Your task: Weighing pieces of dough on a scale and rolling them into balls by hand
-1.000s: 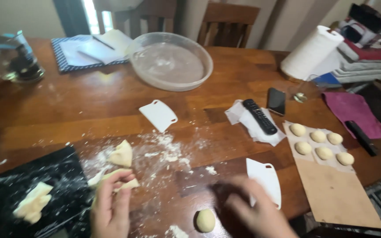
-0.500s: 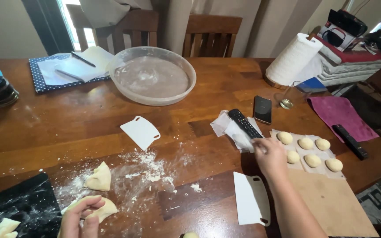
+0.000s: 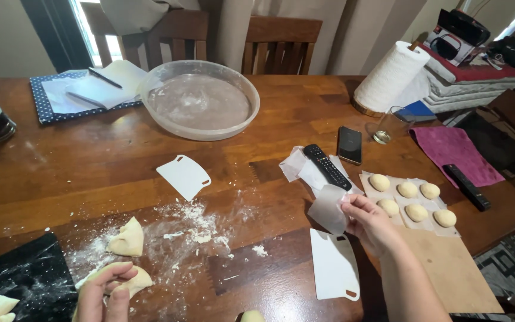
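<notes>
My right hand (image 3: 369, 220) pinches a small square of white parchment paper (image 3: 328, 209) just left of a wooden board (image 3: 448, 268) that carries several round dough balls (image 3: 412, 200) on paper squares. My left hand (image 3: 104, 292) rests on a flat piece of dough (image 3: 132, 280) at the lower left, fingers curled over it. Another dough wedge (image 3: 127, 237) lies just above it in scattered flour (image 3: 195, 223). A rolled dough ball (image 3: 251, 316) shows at the bottom edge. A white plastic scraper (image 3: 335, 264) lies under my right hand.
A second white scraper (image 3: 184, 176), a clear plastic bowl (image 3: 199, 101), a black remote (image 3: 326, 167) on a paper stack, a phone (image 3: 349, 145), a glass (image 3: 387, 125), a paper towel roll (image 3: 388, 74), a black mat (image 3: 22, 277) and a notebook (image 3: 81, 89) are on the table.
My right hand went from the dough ball near the bottom to the paper stack and now lifts one parchment square. My left hand stayed on the flat dough. The view shifted right.
</notes>
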